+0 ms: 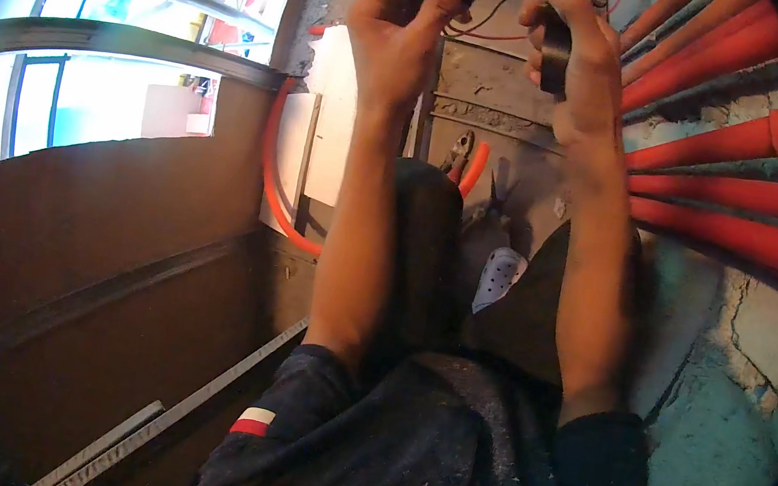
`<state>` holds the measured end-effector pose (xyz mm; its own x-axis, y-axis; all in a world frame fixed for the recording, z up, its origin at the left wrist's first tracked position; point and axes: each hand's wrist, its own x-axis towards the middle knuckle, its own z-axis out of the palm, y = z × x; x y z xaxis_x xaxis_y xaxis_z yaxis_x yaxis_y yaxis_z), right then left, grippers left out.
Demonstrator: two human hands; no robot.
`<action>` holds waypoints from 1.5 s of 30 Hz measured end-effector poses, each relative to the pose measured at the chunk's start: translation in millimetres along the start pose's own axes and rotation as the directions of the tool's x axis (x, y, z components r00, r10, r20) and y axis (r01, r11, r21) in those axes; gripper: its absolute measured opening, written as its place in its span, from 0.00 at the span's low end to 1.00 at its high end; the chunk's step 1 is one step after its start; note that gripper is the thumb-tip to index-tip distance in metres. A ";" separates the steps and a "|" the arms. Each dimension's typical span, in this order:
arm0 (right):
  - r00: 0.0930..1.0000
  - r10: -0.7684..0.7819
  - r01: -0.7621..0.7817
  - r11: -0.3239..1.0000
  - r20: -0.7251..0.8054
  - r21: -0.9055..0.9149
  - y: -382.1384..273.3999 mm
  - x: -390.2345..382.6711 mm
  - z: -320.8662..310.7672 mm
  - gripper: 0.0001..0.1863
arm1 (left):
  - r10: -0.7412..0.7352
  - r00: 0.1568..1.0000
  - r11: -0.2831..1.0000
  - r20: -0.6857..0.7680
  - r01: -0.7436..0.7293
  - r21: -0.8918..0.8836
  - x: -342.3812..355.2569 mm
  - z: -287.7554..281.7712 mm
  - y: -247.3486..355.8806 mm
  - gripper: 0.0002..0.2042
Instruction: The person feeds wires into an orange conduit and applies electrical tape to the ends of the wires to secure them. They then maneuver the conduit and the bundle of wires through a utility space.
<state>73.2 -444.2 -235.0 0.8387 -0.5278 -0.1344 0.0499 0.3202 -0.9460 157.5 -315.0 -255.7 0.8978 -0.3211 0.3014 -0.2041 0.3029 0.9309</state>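
Observation:
Both my arms reach toward the top of the view. My left hand (399, 33) is closed in a pinch on a black wire (511, 0) near the top edge; the exact spot is partly hidden by the fingers. My right hand (584, 67) is closed around a black roll of tape (555, 56), its thumb and forefinger raised. A thin red wire (487, 37) runs between the hands, below the black one. On the floor beneath lie pliers (461, 150) beside a short piece of orange tube (475, 170).
Several orange pipes (729, 196) run along the right wall. At left stand a brown panel (115, 236) and a window opening (92, 111). An orange hose (272, 164) curves beside white boards (332, 118). A dark tool (494, 203) lies near my white shoe (500, 277).

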 end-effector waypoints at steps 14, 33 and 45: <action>0.967 -0.169 0.216 0.943 0.192 -0.255 -6.1 -6.1 -11.0 0.13 | -0.099 0.995 0.969 0.005 0.095 0.228 -11.2 18.8 23.5 0.08; 0.891 -0.231 0.027 0.887 0.391 0.462 -18.9 -1.2 -18.9 0.17 | 0.069 0.992 0.907 0.102 -0.105 0.409 -15.8 13.1 6.7 0.07; 0.915 -0.339 0.397 0.855 0.221 -0.332 -13.0 -1.6 -25.5 0.09 | 0.043 0.953 0.961 0.300 -0.122 0.249 -13.8 6.9 8.2 0.10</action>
<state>57.3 -467.6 -230.1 0.8701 -0.4172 0.2626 0.1954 -0.1971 -0.9607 140.7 -314.2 -250.8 0.7299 -0.5617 0.3895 -0.4029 0.1069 0.9090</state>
